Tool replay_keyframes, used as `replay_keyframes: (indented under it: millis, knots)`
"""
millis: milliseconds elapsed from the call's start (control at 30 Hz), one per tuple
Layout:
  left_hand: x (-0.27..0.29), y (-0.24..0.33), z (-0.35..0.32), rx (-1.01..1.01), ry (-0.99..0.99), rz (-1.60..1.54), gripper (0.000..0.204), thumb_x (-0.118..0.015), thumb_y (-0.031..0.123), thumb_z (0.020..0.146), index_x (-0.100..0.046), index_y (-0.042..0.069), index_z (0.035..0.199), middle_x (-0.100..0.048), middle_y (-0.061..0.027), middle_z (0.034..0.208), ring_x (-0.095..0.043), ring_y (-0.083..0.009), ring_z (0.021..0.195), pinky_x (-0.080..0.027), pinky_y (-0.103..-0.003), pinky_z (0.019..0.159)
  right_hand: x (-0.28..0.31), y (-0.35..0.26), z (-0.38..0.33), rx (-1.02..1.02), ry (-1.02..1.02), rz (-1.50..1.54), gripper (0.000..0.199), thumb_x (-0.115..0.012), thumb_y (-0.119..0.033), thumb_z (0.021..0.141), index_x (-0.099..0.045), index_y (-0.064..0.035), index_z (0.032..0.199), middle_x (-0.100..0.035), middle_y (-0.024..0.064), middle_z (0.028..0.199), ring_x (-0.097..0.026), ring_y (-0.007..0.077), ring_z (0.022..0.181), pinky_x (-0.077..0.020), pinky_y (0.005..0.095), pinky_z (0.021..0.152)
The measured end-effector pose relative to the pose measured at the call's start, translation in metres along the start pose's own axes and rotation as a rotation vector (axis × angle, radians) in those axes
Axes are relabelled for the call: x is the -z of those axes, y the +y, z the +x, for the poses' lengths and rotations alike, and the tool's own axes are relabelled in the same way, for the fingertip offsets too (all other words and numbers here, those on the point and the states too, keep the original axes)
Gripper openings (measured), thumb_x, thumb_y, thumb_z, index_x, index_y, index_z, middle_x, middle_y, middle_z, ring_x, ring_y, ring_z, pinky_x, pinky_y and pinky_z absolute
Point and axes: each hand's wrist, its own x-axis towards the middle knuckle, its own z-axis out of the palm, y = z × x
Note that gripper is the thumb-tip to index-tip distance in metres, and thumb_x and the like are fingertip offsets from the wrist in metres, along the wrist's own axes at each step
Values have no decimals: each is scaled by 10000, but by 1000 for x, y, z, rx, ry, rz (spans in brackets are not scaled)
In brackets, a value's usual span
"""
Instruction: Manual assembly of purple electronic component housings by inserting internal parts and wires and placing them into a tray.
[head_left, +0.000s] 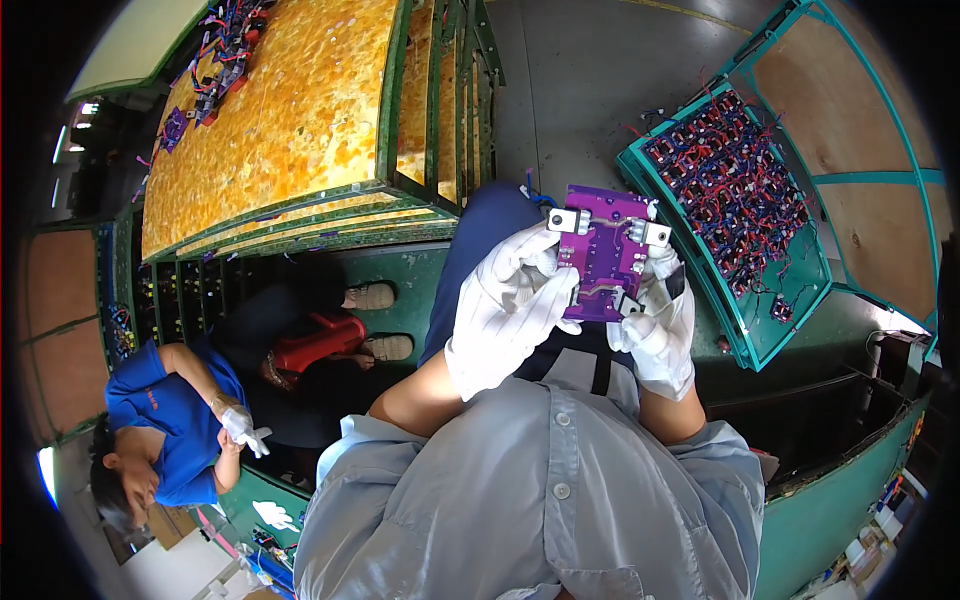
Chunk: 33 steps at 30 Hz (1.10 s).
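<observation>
A purple circuit board (600,250) with silver metal-tabbed parts along its edges is held up in front of my body. My left hand (510,310), in a white striped glove, is closed on the board's left edge, thumb and fingers gripping near its lower left. On the other side, my right hand (660,335), also in a white glove, grips the lower right corner. A small dark piece (675,282) shows by the right fingers; I cannot tell what it is. Below the board lies my lap.
A green-framed bin (735,330) full of wired purple boards stands at the right. A rack with a mottled yellow top (300,100) is at far left, wired parts (225,65) on it. A co-worker in a blue shirt (175,400) sits at left, near a red object (318,343).
</observation>
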Motion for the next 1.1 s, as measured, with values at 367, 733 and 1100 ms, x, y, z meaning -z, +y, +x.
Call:
replay_keyframes:
  millis: [367,733,1100]
  knots:
    - [19,-22,-4,157,-41,193,321,-436,12,841,-417,-45,1156,-521,-169,1081,-576,-179,868,-479,-262,708,-4,-1,10,-59,118,292,548,-571,-84,719,-351,32,1207,-530,130,1018,-538,151,855,-440,248,739]
    - [8,-10,-3,220,104,-485,332,-463,39,838,-414,-74,1146,-499,-150,1126,-535,-167,950,-442,-268,784,0,0,17,-108,-49,350,542,-555,-161,749,-340,58,1196,-559,174,862,-447,120,360,-314,183,312]
    - [8,-30,-3,-49,133,-386,295,-393,65,875,-425,-90,1125,-483,-155,1143,-520,-161,990,-435,-246,816,-6,8,20,-32,48,184,692,-575,-392,745,-325,42,1222,-546,115,891,-473,82,431,-338,160,367]
